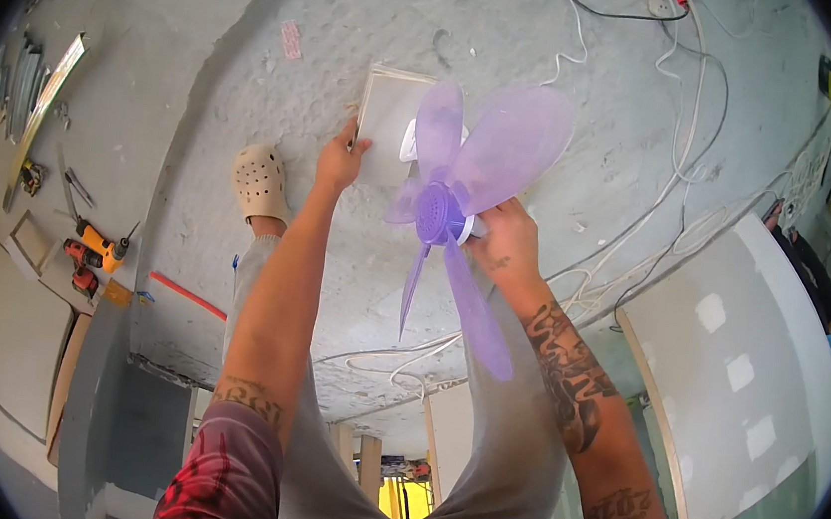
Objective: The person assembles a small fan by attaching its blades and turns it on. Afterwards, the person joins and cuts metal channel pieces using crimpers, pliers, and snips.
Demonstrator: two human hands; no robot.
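A fan (437,214) with translucent purple blades faces up in front of me. Behind its hub my right hand (506,236) is closed on it, by a white part there; the blades hide some of the grip. With thumb and fingers my left hand (342,157) pinches the left edge of a flat, pale rectangular board piece (390,107). Part of that piece lies hidden behind the fan, and a white part of the fan shows over it.
White cables (639,221) run along the floor at right. A cordless drill (102,241), metal profiles (48,104) and a red strip (188,296) lie at left. A patched curved panel (723,389) stands at right. My foot wears a beige clog (261,183).
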